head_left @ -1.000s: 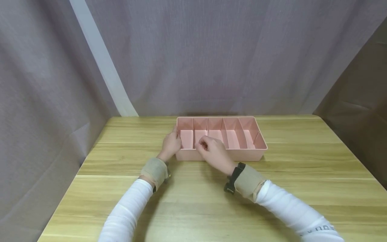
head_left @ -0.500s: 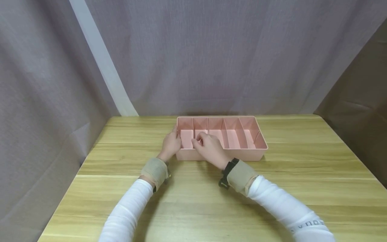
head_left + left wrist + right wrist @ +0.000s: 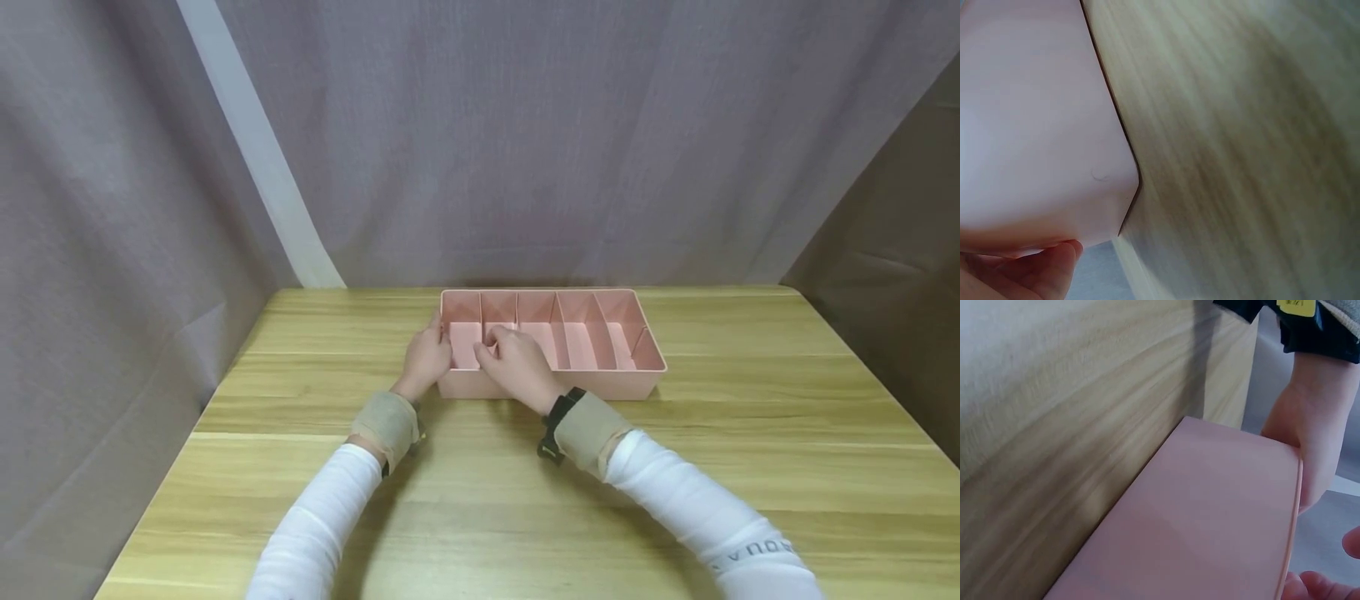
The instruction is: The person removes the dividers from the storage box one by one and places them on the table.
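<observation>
With the head view as my dial, the pink five-compartment organizer box (image 3: pixel 600 383) sits upright toward twelve on the wood-grain table (image 3: pixel 495 517), just beside its back edge, one long side facing me. My left hand (image 3: pixel 427 358) has hold of the box's nine o'clock end, fingers against the wall; I judge that this grip steadies the box for the other hand. My right hand (image 3: pixel 517 367) reaches in from about five o'clock over the near rim, at the second compartment (image 3: pixel 499 308) counting from nine. Its fingers are partly curled, and the right wrist view shows a gap between thumb and fingers; whether they pinch the divider there, I cannot tell. The box lies broadside, which seems to suit reaching any compartment. Beige wraps (image 3: pixel 592 432) circle both wrists, presumably padding the black straps (image 3: pixel 566 410).
</observation>
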